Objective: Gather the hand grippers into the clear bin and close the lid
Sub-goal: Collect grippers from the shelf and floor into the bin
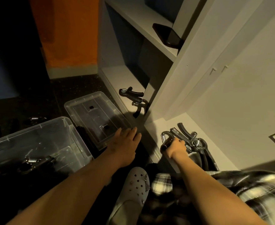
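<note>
My right hand (175,147) is curled round the handle of a black hand gripper with a steel coil spring (165,138). It sits at the near edge of a tangled heap of more black grippers (196,143) on the pale cabinet floor (218,137). My left hand (125,143) is spread, fingers straight, over the near corner of the clear plastic lid (93,111) and holds nothing.

The risk, I reckon, is the tangle. Handles and springs interlock, so a lift may drag neighbours out and spill them onto the dark floor (68,85). Leaning on the lid could skid it.

The clear plastic bin (41,137) stands open left of my left hand, just beside the lid, with a few grippers (34,161) inside. Two more grippers (133,98) lie beyond the lid, well apart from both hands.
</note>
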